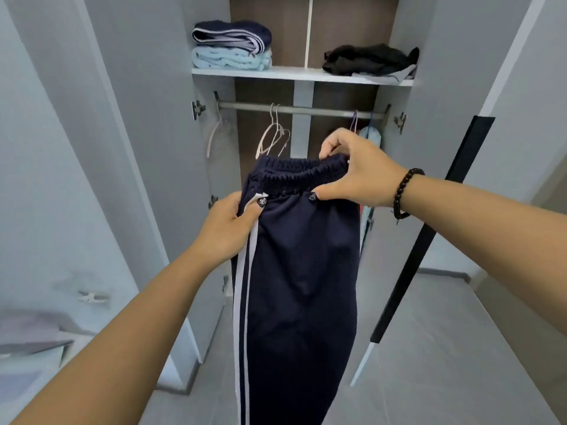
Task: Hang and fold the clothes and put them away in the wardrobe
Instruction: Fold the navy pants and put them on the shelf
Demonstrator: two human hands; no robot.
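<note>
You are holding a pair of navy track trousers (294, 271) up in front of the open wardrobe (306, 96), waistband uppermost, the legs hanging straight down past the bottom of the view. The fabric is dark navy with two white stripes running down the left side seam, and the elastic waistband is gathered into tight ribs. Your left hand (228, 228) pinches the striped side seam just below the waistband, thumb on the front. Your right hand (356, 170), with a black bead bracelet (405, 191) at the wrist, grips the waistband's right end, fingers over the top edge and thumb pressed on the front. On the wardrobe's shelf (291, 74), a folded navy striped garment (233, 33) sits on a folded light blue one (230, 58) at the left; a crumpled black garment (371, 58) lies at the right. Below, the rail (306, 110) carries empty hangers (274, 136).
</note>
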